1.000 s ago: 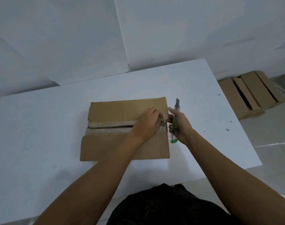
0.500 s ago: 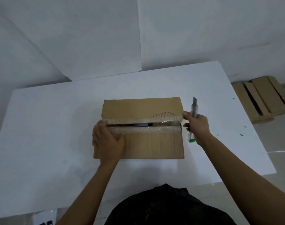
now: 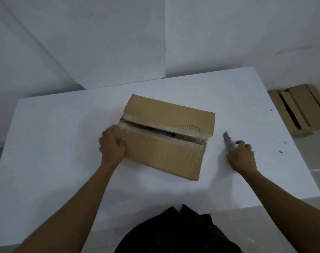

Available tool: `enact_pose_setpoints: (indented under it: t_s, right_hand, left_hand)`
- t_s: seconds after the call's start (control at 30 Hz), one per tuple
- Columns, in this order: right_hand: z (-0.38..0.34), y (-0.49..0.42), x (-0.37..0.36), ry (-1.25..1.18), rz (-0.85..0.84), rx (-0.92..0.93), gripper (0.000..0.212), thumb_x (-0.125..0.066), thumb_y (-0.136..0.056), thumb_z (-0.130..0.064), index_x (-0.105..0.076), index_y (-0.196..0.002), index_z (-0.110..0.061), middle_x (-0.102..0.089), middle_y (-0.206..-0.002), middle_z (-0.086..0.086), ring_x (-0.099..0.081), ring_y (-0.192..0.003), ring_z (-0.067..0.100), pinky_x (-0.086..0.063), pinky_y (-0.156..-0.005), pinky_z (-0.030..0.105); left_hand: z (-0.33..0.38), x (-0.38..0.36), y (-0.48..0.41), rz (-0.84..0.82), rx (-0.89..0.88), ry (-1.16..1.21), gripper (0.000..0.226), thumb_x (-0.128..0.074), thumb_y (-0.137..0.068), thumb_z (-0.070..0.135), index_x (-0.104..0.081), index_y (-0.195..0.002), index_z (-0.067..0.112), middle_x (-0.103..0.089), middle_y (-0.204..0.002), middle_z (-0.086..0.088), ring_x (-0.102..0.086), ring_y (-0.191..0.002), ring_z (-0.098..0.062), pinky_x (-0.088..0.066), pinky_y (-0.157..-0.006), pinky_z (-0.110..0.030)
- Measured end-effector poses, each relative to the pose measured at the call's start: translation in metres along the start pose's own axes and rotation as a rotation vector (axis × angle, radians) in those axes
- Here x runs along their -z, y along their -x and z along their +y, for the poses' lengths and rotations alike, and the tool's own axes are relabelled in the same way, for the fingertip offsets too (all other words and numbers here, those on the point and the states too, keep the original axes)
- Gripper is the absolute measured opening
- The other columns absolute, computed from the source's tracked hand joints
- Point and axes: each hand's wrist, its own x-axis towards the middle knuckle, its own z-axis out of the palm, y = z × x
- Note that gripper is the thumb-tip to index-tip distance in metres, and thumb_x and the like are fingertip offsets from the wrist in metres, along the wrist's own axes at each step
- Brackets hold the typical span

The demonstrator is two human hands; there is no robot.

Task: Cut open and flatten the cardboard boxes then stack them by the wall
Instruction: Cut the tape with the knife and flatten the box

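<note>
sitting in the middle of the white table [image 3: 55, 143], the brown cardboard box [image 3: 166, 152] is turned a little, and a dark gap shows between its two taped top flaps. the left hand [image 3: 112, 143] is at the box's 9 o'clock end, fingers curled over that edge, holding it. the right hand [image 3: 242, 157] is apart from the box at its 3 o'clock side, fingers wrapped round the grey knife [image 3: 228, 140], and more boxes [image 3: 301, 110] lie on the floor at 2 o'clock.
</note>
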Motion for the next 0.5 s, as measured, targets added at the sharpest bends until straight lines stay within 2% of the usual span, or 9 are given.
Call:
enact_pose_setpoints:
  t_s: [0.07,0.1,0.17,0.23,0.3,0.37,0.4,0.43,0.5]
  right_hand:
    - [-0.004,0.001,0.004,0.029,0.010,0.013,0.088,-0.063,-0.075,-0.039,-0.027,-0.154,-0.021,-0.031,-0.150,0.020,-0.036,-0.131,0.046,-0.041,-0.102,0.053]
    - [-0.011,0.004,0.006,0.039,0.034,0.084,0.095,-0.070,-0.076,-0.037,-0.021,-0.156,-0.022,-0.024,-0.156,0.016,-0.030,-0.138,0.044,-0.039,-0.107,0.055]
    - [-0.031,0.006,0.012,0.125,0.064,0.366,0.111,-0.081,-0.076,-0.027,-0.007,-0.158,-0.027,-0.006,-0.165,0.006,-0.016,-0.149,0.039,-0.030,-0.116,0.054]
    - [-0.058,0.006,0.016,0.242,0.033,0.577,0.123,-0.084,-0.075,-0.022,0.006,-0.158,-0.036,0.014,-0.167,-0.004,-0.003,-0.154,0.034,-0.026,-0.119,0.051]
    - [-0.081,0.000,0.011,0.364,-0.004,0.722,0.127,-0.084,-0.076,-0.022,0.013,-0.156,-0.041,0.025,-0.164,-0.009,0.005,-0.154,0.034,-0.028,-0.118,0.053]
    - [-0.093,-0.012,0.004,0.435,-0.023,0.789,0.124,-0.081,-0.077,-0.025,0.013,-0.155,-0.045,0.025,-0.164,-0.009,0.000,-0.153,0.040,-0.035,-0.113,0.059]
    - [-0.096,-0.017,0.002,0.448,-0.020,0.792,0.119,-0.078,-0.077,-0.027,0.010,-0.155,-0.046,0.020,-0.165,-0.007,-0.008,-0.151,0.043,-0.039,-0.110,0.060]
    - [-0.099,-0.019,0.002,0.457,0.002,0.791,0.113,-0.074,-0.077,-0.031,0.006,-0.156,-0.046,0.011,-0.166,-0.004,-0.020,-0.147,0.045,-0.041,-0.108,0.058]
    - [-0.102,-0.014,0.003,0.465,0.055,0.794,0.100,-0.067,-0.076,-0.038,-0.006,-0.155,-0.045,-0.009,-0.163,0.001,-0.037,-0.134,0.044,-0.044,-0.104,0.053]
  left_hand:
    - [0.003,0.008,-0.032,-0.036,-0.074,-0.049,0.058,-0.056,-0.092,0.009,-0.039,-0.147,0.017,-0.042,-0.145,-0.014,-0.034,-0.134,-0.038,-0.030,-0.108,-0.055]
    - [0.005,0.011,-0.046,-0.046,-0.102,-0.071,0.059,-0.057,-0.092,0.010,-0.038,-0.148,0.017,-0.042,-0.145,-0.014,-0.033,-0.134,-0.038,-0.030,-0.109,-0.056]
    - [0.009,0.015,-0.068,-0.023,-0.106,-0.101,0.063,-0.058,-0.092,0.013,-0.035,-0.150,0.019,-0.039,-0.148,-0.014,-0.031,-0.136,-0.039,-0.028,-0.110,-0.058]
    - [0.019,0.014,-0.072,0.065,0.000,-0.084,0.072,-0.059,-0.089,0.014,-0.027,-0.153,0.018,-0.030,-0.154,-0.012,-0.026,-0.141,-0.038,-0.027,-0.111,-0.058]
    - [0.037,0.010,-0.053,0.144,0.164,0.016,0.084,-0.060,-0.085,0.013,-0.015,-0.156,0.016,-0.012,-0.163,-0.009,-0.015,-0.147,-0.036,-0.026,-0.112,-0.058]
    - [0.051,-0.002,-0.015,0.095,0.294,0.139,0.097,-0.062,-0.084,0.012,0.000,-0.158,0.010,0.007,-0.165,-0.008,-0.002,-0.151,-0.031,-0.021,-0.117,-0.052]
    - [0.055,-0.011,0.008,0.014,0.335,0.208,0.102,-0.063,-0.085,0.012,0.009,-0.156,0.006,0.014,-0.165,-0.008,0.002,-0.152,-0.029,-0.018,-0.119,-0.045]
    - [0.059,-0.019,0.033,-0.086,0.365,0.289,0.106,-0.065,-0.085,0.014,0.015,-0.155,0.005,0.018,-0.164,-0.008,0.002,-0.152,-0.027,-0.015,-0.121,-0.039]
    - [0.065,-0.034,0.073,-0.257,0.401,0.445,0.114,-0.071,-0.085,0.019,0.019,-0.155,0.011,0.020,-0.164,-0.005,-0.008,-0.151,-0.027,-0.025,-0.119,-0.037]
